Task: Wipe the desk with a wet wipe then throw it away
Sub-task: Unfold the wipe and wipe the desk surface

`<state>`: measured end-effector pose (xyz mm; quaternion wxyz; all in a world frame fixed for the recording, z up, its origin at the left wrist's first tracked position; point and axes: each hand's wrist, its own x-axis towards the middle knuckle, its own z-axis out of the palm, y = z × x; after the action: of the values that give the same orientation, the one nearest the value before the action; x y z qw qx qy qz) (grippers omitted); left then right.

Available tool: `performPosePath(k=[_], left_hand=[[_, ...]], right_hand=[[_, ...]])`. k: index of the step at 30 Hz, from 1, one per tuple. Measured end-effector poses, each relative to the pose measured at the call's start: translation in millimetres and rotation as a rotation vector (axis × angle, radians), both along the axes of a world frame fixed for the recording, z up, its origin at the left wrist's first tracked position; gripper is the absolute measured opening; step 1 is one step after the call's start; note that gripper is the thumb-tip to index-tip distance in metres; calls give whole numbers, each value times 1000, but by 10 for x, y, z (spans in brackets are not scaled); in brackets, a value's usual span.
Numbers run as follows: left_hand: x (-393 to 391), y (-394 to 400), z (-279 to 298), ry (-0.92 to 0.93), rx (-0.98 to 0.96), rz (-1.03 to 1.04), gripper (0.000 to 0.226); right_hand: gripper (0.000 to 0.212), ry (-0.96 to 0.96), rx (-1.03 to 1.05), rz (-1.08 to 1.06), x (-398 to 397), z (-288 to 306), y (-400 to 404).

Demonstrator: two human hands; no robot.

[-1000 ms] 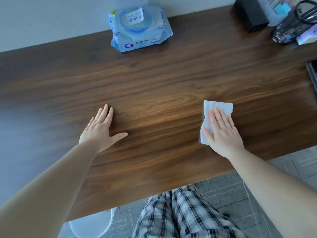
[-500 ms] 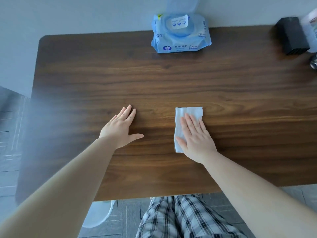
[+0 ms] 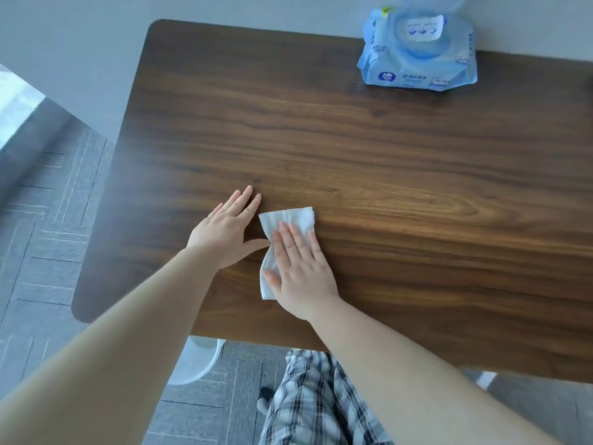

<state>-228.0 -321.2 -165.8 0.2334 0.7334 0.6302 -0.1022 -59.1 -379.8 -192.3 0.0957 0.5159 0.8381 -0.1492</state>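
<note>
A white wet wipe (image 3: 282,220) lies flat on the dark wooden desk (image 3: 385,149), near its front left part. My right hand (image 3: 301,268) presses flat on the wipe, fingers spread and covering its lower half. My left hand (image 3: 227,229) rests palm down on the bare wood just left of the wipe, its thumb almost touching the wipe's edge. It holds nothing.
A blue pack of wet wipes (image 3: 417,56) with its lid flipped up sits at the desk's back edge by the wall. A white bin (image 3: 195,361) shows under the desk's front edge. The desk's left edge and grey tiled floor (image 3: 48,220) lie to the left.
My right hand has slid the wipe leftward across the desk until it sits beside my left hand. The view has swung left, so the items at the right are out of sight.
</note>
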Motion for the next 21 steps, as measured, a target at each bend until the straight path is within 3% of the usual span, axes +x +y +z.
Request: performPosePath(k=[6,21], left_hand=[[46,-2,65,35,-13,2,88],[959,105,150,100,-6,-172,93]], right_hand=[[68,-24,11,83,389,54,144],[70,-176,-13,-472,2905,137,-390]])
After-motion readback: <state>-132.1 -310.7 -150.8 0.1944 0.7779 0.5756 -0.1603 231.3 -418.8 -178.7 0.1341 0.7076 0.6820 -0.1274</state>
